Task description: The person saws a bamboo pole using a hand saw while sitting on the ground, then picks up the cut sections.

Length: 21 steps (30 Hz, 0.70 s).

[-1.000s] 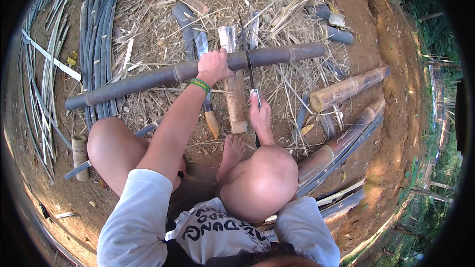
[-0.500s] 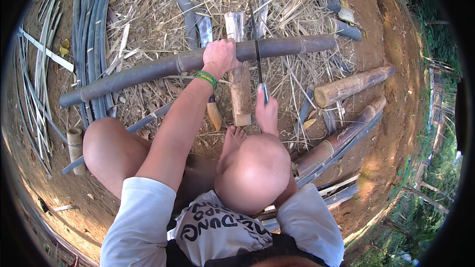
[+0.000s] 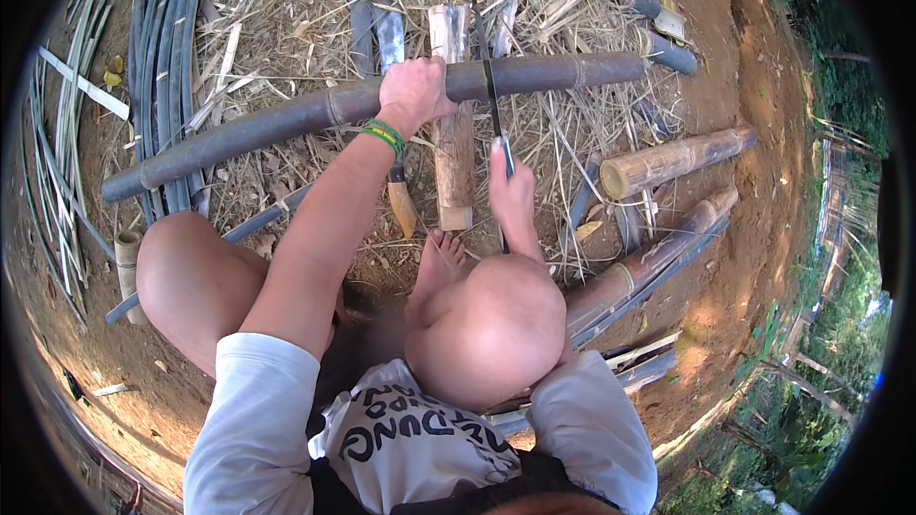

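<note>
Earth (image 3: 730, 296) and litter (image 3: 563, 19) beneath bamboo (image 3: 353, 101)

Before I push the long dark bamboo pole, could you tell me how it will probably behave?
The long dark bamboo pole would probably stay stiff: it looks thick and jointed. Being round, it might roll across the pale wooden piece beneath it if the left hand let go. Its smooth-looking surface suggests it could also slip a little.

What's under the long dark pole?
A wooden block, a knife, straw and, toward its left end, dark strips pass beneath the pole. Their stretches directly beneath are covered; contact there cannot be seen.
</note>
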Tool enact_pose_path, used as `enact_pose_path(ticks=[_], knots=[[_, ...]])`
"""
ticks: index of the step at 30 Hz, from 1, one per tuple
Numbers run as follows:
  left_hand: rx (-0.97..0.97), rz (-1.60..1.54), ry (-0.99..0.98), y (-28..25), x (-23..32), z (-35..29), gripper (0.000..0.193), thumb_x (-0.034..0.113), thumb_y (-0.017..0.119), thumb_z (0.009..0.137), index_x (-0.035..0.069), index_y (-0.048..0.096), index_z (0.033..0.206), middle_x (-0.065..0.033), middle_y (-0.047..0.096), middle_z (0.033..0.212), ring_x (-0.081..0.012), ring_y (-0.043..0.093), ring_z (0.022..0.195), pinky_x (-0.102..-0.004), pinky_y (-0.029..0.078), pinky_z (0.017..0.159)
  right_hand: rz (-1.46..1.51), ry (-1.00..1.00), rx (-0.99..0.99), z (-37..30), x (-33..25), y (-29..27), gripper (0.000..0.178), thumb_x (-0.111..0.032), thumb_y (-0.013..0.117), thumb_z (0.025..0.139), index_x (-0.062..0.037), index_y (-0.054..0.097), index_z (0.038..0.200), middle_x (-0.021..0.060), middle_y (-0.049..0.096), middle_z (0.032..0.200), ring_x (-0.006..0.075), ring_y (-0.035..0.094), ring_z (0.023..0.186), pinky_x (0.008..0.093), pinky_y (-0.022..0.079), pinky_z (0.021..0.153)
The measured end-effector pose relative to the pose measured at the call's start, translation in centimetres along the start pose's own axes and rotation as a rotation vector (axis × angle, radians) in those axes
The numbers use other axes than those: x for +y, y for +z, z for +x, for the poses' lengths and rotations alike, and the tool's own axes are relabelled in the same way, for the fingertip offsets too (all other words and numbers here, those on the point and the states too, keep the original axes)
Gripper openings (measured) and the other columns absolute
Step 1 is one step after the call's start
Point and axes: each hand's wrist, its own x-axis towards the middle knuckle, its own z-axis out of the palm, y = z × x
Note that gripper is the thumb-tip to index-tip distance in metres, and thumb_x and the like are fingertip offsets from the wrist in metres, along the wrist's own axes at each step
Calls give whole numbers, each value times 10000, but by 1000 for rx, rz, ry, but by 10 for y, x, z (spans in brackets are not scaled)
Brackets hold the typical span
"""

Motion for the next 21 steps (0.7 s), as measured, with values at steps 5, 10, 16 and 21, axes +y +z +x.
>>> enact_pose_path(ticks=[5, 10, 16, 21], knots=[[-58, -2, -4, -6, -8, 1, 539, 446, 851, 720, 39, 736, 1055, -170, 782, 970, -324, 780, 910, -419, 627, 833, 31, 73, -36, -21, 30, 3, 535, -442, 589, 1049, 75, 716, 990, 307, 653, 746, 427, 701, 732, 500, 505, 684], [-23, 8, 21, 1, -2, 5, 542, 445, 853, 721, 34, 724, 1050, -168, 781, 963, -323, 779, 901, -420, 627, 821, 70, 103, -23, -73, 68, -11, 518, -424, 594, 1054, 72, 724, 981, 272, 651, 716, 369, 703, 698, 500, 504, 661], [-35, 16, 17, -2, -3, 4, 542, 452, 843, 712, 42, 710, 1040, -168, 777, 943, -328, 776, 883, -427, 627, 807, 23, -38, 17, 20, 1, 10, 604, -484, 552, 1063, 72, 696, 879, 279, 636, 698, 450, 661, 689, 521, 491, 659], [6, 38, 35, 2, -3, 1, 547, 461, 839, 720, 46, 717, 1055, -171, 777, 971, -313, 777, 917, -418, 628, 817, 95, 87, -34, -74, 64, -7, 532, -430, 588, 1057, 74, 710, 939, 272, 639, 703, 439, 650, 676, 492, 493, 655]])
